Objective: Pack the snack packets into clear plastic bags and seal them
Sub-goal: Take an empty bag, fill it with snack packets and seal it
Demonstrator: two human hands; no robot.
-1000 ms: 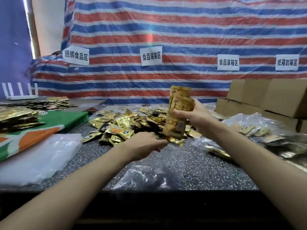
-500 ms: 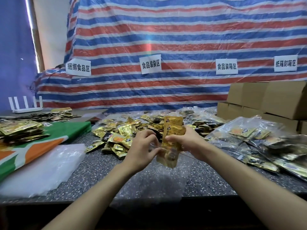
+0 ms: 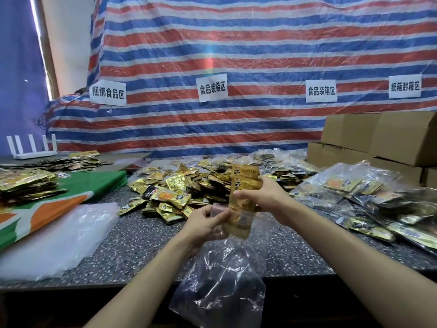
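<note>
**2 hands, 1 bag, packets halfway in**

At your far left, a flat stack of gold foil packets (image 3: 26, 183) lies beside a green, orange and white cloth (image 3: 71, 197), with 1 pile of limp, milky-clear empty bags (image 3: 54, 235) in front of it on the speckled dark desk (image 3: 132, 247). Next comes 1 loose heap of crinkled gold and black snack packets (image 3: 175, 190).

Your left hand (image 3: 203, 224) pinches the rim of 1 clear plastic bag (image 3: 224, 280), fingers (image 3: 220, 217) curled on the film; the bag hangs crumpled over the desk edge. Your right hand (image 3: 264, 197) grips the held packets (image 3: 242, 209), a flat upright stack with at least 2 tops showing, thumb across the front. Their lower end sits inside the bag's mouth, just beside your left fingers.

To the right lie glossy filled bags (image 3: 369, 200), then plain cardboard boxes (image 3: 378, 136). Behind, 4 paper signs (image 3: 212, 87) hang on a striped tarp (image 3: 236, 43).
</note>
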